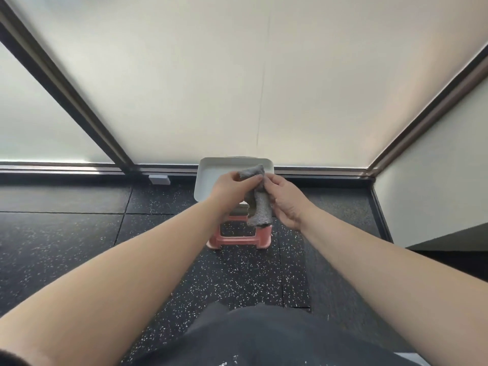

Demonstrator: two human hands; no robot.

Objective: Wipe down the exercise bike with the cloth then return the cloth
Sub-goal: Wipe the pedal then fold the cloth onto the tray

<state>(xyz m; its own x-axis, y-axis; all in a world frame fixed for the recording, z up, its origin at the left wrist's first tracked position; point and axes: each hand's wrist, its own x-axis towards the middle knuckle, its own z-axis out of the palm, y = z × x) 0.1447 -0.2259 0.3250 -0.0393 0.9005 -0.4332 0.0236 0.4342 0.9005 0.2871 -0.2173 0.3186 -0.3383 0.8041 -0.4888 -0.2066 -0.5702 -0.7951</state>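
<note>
- Cloth (257,196): it is gray and fuzzy. Both hands hold it up in the air, over a white tray (208,178). Part of it is rolled at the top, and the rest hangs down.
- Left hand (229,187): its fingers and thumb pinch the top left end of the cloth.
- Right hand (286,199): its fingers curl on the right side of the cloth and pinch it too.
- Tray: it sits on a pink stool (239,235), far from the person and close to the wall. Only the cloth and the hands are over it.
- Floor (79,233): it is black with little white dots. The stool stands on it.
- Bike: no bike shows here at all.
- How far along: I cannot tell if the bike has been wiped. The hands may be picking the cloth up to start, or folding it to put it back.
- What is left for sure: the cloth is not lying in the tray yet, so putting it back is not done.
</note>
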